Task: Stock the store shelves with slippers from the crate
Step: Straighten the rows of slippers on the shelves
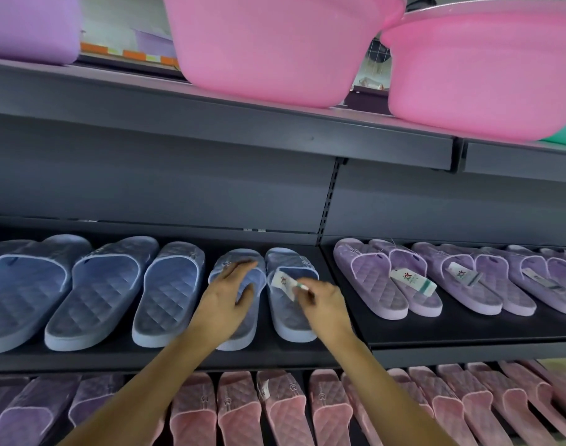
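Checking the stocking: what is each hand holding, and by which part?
Right hand pinches the paper tag at its near end, on the right blue slipper. Left hand lies over the neighbouring slipper's strap; grip unclear.

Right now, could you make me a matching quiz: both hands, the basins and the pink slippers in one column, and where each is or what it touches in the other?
1 left hand
2 right hand
3 pink basins
4 pink slippers

A on the top shelf
B pinches a paper tag
C in the row below the hands
D rests on a blue slipper

Pairs: 1-D, 2-B, 3-A, 4-C.
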A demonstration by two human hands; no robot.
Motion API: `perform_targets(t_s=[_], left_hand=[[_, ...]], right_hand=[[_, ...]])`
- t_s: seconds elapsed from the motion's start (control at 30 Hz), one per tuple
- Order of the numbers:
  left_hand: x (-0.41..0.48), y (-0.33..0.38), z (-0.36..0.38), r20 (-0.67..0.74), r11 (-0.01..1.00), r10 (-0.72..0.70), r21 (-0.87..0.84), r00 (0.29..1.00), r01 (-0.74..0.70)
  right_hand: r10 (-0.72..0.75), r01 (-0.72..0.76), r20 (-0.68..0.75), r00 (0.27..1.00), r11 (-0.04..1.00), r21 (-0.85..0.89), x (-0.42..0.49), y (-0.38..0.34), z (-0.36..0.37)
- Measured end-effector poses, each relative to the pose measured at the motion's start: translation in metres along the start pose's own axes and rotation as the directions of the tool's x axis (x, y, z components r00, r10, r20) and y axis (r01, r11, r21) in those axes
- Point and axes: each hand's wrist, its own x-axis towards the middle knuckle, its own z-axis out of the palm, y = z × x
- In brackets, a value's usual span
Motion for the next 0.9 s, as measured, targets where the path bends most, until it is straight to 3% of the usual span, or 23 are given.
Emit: perform_targets(t_s=[0.13,0.23,0.4,0.53,0.77,0.9], left_hand=[[0.017,0.011,-0.005,0.083,0.997,0.055,-0.062,0.995,-0.050],[0.036,0.016,0.001,0.227,0.998,0.068,-0.029,0.972,-0.063],[0.060,0.015,0.012,0.483,0.996,0.072,0.012,0.873,-0.089],[0.072,0.012,0.012,0.579,0.996,0.059,0.020,0.813,-0.086],[0.078,0.002,0.015,0.558,0.995,0.042,0.055,0.829,-0.087],[0.079,0.000,0.016,0.553,1.000,0.003,0.017,0.833,-0.015]], right_hand=[[0.148,-0.155,0.051,0.988,0.887,0.435,0.002,0.010,-0.007],[0.177,-0.212,0.119,0.977,0.751,0.625,0.000,0.012,-0.011],[0.161,-0.214,0.141,0.977,0.720,0.659,0.000,0.011,-0.016],[0.139,-0.192,0.132,0.981,0.754,0.629,0.002,0.014,-0.017],[0.190,-0.252,0.165,0.968,0.722,0.644,0.008,0.017,-0.016],[0.224,-0.280,0.172,0.959,0.676,0.682,0.012,0.013,-0.018]])
